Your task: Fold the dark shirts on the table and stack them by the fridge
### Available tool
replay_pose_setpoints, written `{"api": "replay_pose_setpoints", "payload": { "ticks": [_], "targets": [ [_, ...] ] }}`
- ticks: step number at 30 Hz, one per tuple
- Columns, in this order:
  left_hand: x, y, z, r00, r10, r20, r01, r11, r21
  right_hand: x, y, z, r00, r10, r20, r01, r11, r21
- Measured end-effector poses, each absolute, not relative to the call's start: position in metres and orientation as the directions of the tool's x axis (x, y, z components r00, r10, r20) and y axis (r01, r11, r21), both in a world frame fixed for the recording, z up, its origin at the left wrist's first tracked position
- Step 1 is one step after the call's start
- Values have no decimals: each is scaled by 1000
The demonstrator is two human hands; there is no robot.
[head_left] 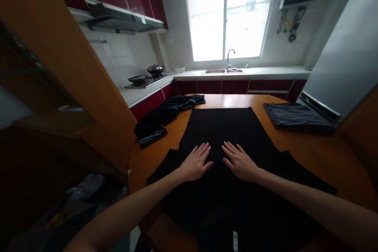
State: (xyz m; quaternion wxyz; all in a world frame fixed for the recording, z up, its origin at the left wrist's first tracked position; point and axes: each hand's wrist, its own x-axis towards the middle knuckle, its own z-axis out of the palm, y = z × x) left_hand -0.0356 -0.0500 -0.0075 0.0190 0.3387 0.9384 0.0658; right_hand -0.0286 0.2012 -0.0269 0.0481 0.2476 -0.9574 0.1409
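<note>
A black T-shirt (224, 130) lies spread flat on the round wooden table (310, 149), its hem toward the far side and its sleeves out to either side near me. My left hand (196, 162) rests palm down on the shirt's middle, fingers stretched out. My right hand (239, 161) lies flat beside it, fingers also spread. Both hands press on the fabric and hold nothing.
A heap of dark clothes (165, 116) sits at the table's far left. A folded dark garment (298, 116) lies at the far right beside a grey fridge (342, 63). Behind are a counter with a sink (224, 71), a stove with pans (147, 76), and an orange cabinet (67, 86) at left.
</note>
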Motion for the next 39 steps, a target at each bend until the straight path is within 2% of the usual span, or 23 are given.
{"api": "replay_pose_setpoints", "payload": {
  "ticks": [9,11,14,17,20,22,26,28,33,39],
  "targets": [
    [-40,-92,8,-947,321,-28,318,944,88,-31,264,-33,-958,-237,162,-265,947,-179],
    [-21,-96,16,-937,348,33,350,930,110,-25,261,-33,-955,-213,206,-250,952,-176],
    [19,-99,19,-870,481,106,492,858,146,-4,247,-32,-931,-239,274,-299,932,-204],
    [54,-100,12,-809,584,63,586,791,176,25,233,-36,-900,-334,281,-403,882,-243],
    [68,-107,5,-820,572,23,566,804,180,46,237,-42,-873,-421,244,-476,844,-247],
    [68,-113,6,-833,553,3,544,820,176,53,249,-43,-886,-408,219,-455,856,-246],
    [68,-107,17,-818,575,-11,565,807,173,70,266,-31,-933,-284,219,-335,909,-247],
    [75,-93,23,-768,640,-14,624,754,206,86,261,-23,-927,-311,207,-359,896,-260],
    [98,-68,26,-609,790,-63,745,598,296,124,250,-14,-867,-484,122,-497,816,-295],
    [113,-82,26,-581,814,-7,751,540,379,144,271,-7,-875,-449,181,-484,795,-366]
  ]
}}
